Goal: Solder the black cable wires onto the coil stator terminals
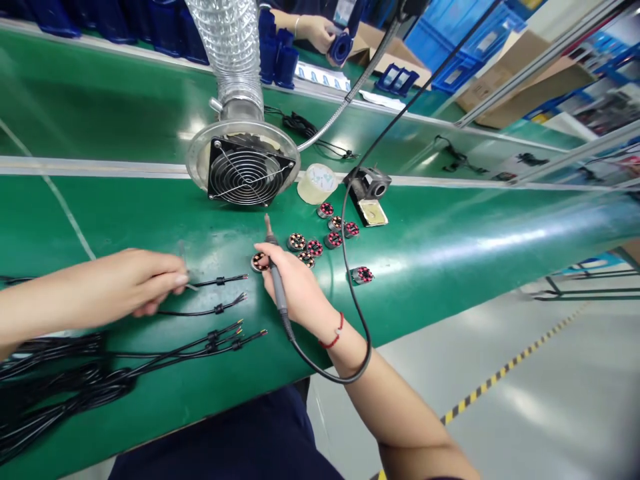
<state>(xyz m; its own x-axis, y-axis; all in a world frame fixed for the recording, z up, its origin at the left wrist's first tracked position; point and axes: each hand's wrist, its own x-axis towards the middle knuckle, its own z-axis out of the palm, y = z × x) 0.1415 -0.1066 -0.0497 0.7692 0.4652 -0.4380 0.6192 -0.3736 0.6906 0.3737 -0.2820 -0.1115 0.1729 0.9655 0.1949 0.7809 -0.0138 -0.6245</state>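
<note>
My right hand (300,287) is wrapped round a soldering iron (277,283), its tip pointing up toward the fan. Right beside those fingers is a small round motor stator (259,262) with copper windings; whether the fingers touch it I cannot tell. My left hand (163,280) is closed in a pinch over the black cables, with a thin pale strip (192,287) poking out by the fingertips, its kind unclear. Near that hand lie two cable ends (220,281) with bared wires. Several more stators (315,248), with red or copper windings, sit right of the iron.
A fan (247,173) on a foil duct (227,53) stands behind my hands. Beside it are a tape roll (317,183) and an iron stand with sponge (373,200). Bundled black cables (60,393) fill the left front. Across the bench, another person's hand (317,33) holds a blue part.
</note>
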